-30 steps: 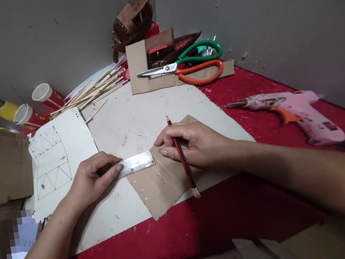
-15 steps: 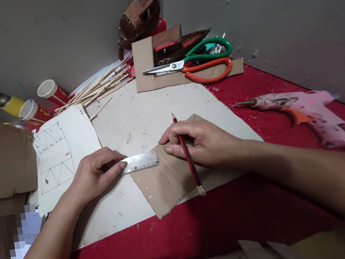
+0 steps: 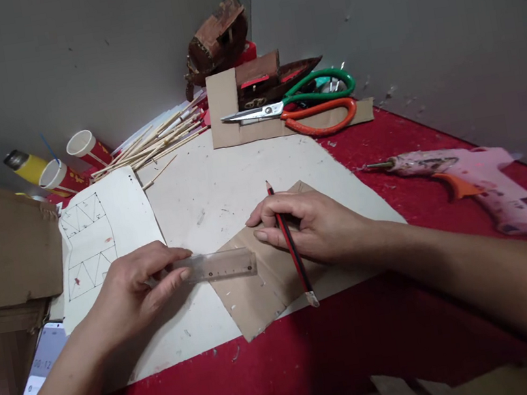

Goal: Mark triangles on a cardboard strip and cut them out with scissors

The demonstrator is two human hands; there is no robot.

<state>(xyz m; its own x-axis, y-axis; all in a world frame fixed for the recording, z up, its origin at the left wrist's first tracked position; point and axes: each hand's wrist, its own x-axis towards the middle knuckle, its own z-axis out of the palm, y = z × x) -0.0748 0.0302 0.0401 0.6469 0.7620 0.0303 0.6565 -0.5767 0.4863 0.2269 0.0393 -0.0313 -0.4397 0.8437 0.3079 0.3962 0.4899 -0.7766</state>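
A clear ruler [image 3: 224, 265] is pinched between the thumb and fingers of my left hand [image 3: 145, 284]. Its free end overlaps the left part of a brown cardboard piece [image 3: 253, 298], which lies tilted on a large white sheet [image 3: 194, 194]. On the cardboard's far right part rests my right hand [image 3: 311, 220], with a red and black pencil [image 3: 293, 252] held between its fingers. The pencil tip points away from me and its worn end points toward me. My right thumb and fingertips touch the cardboard near its upper edge.
Scissors [image 3: 313, 104] lie on cardboard strips at the back. A pink glue gun [image 3: 483, 181] is at right. Wooden sticks [image 3: 156, 141], paper cups [image 3: 85, 148], a yellow bottle [image 3: 26, 167], a truss drawing [image 3: 95, 232] and a phone [image 3: 41, 366] are at left. Brown model boats [image 3: 219, 32] stand behind.
My left hand has lifted and turned the ruler slightly, and its end reaches further over the cardboard. My right hand stays on the cardboard with the pencil. The whole view has shifted a little.
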